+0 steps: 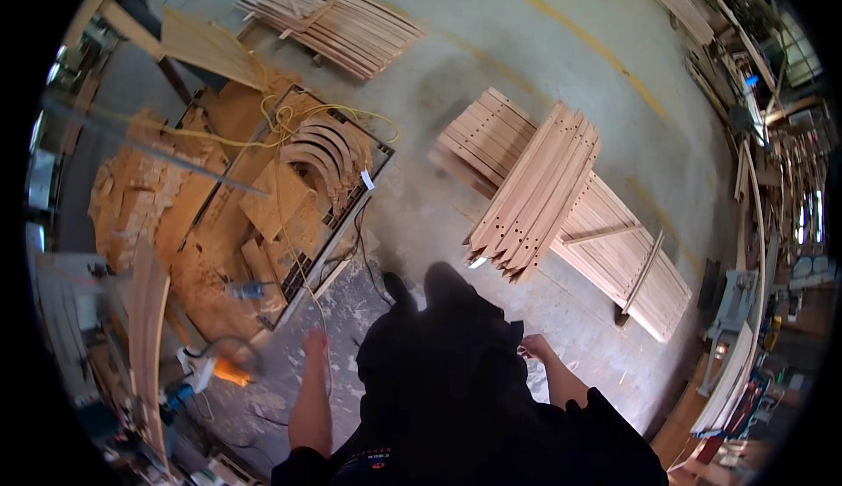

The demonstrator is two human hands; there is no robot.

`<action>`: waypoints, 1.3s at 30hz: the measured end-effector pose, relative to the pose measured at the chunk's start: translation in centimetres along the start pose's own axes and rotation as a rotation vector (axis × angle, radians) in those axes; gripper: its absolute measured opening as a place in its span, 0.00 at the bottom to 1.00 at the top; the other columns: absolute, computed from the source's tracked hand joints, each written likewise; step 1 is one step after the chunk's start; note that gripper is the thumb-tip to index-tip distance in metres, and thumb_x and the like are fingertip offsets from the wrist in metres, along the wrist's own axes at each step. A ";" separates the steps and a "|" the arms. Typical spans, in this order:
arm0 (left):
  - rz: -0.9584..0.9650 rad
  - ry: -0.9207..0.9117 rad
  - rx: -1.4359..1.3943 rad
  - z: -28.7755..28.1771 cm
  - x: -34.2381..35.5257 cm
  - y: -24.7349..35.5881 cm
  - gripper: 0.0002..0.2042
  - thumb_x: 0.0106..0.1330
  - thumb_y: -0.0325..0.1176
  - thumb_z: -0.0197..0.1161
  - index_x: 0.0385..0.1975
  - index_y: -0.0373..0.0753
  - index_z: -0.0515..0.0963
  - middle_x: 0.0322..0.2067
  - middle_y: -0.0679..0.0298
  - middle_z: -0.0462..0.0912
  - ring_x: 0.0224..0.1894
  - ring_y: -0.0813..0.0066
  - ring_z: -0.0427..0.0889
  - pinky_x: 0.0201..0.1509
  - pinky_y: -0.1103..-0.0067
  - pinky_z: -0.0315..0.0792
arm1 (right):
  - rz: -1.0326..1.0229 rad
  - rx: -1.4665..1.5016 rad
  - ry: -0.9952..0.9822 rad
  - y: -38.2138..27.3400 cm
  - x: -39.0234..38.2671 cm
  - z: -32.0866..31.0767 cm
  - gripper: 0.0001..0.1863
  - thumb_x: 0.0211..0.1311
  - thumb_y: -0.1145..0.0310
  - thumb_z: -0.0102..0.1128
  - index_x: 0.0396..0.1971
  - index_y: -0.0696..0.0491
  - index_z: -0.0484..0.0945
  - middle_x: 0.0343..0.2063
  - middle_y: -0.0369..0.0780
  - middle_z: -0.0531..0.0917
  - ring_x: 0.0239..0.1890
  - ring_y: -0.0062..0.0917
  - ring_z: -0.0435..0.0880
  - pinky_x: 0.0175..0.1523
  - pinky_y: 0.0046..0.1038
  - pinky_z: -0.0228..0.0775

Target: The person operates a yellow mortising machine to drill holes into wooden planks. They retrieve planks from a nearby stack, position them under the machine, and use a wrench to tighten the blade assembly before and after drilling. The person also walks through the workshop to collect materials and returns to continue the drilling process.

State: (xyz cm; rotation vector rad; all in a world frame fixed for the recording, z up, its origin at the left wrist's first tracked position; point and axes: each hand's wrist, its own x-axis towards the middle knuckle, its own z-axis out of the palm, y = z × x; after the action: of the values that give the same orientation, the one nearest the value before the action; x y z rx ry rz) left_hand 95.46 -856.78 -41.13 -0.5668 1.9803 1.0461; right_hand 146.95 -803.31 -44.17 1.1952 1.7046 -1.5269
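Observation:
My left hand [316,342] hangs low beside my body with its fingers curled in. A thin yellow cord [309,289] comes down from the sawdust-covered table right to this hand; whether I grip it or it passes behind, I cannot tell. On the other side, my right hand [533,346] is held near my hip, fingers bent, their contents hidden. Ahead to the right lies a stack of pointed wooden slats [537,189] with drilled holes, laid crosswise over other boards [488,133]. A long slatted wooden panel [614,249] reaches out from under it.
The table [379,170] at left bears curved wooden pieces [329,157] and a heap of sawdust [210,249]. Another slat stack [329,21] lies far ahead. An orange-and-white tool [215,368] sits at lower left. Racks of lumber [781,179] line the right. A dark cable [361,240] trails on the floor.

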 end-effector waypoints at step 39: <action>0.393 -0.231 0.265 54.3 54.5 144.1 0.13 0.73 0.34 0.54 0.52 0.39 0.78 0.33 0.65 0.85 0.32 0.77 0.81 0.30 0.81 0.72 | 0.050 0.742 0.573 -87.8 57.2 -55.4 0.21 0.67 0.55 0.59 0.36 0.61 0.85 0.29 0.41 0.86 0.33 0.25 0.85 0.38 0.27 0.77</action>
State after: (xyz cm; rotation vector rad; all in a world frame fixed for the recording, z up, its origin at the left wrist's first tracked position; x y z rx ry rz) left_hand -10.38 -732.49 -36.21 0.0887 2.0196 1.0020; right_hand 52.57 -731.69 -40.22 2.2039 1.4126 -1.9937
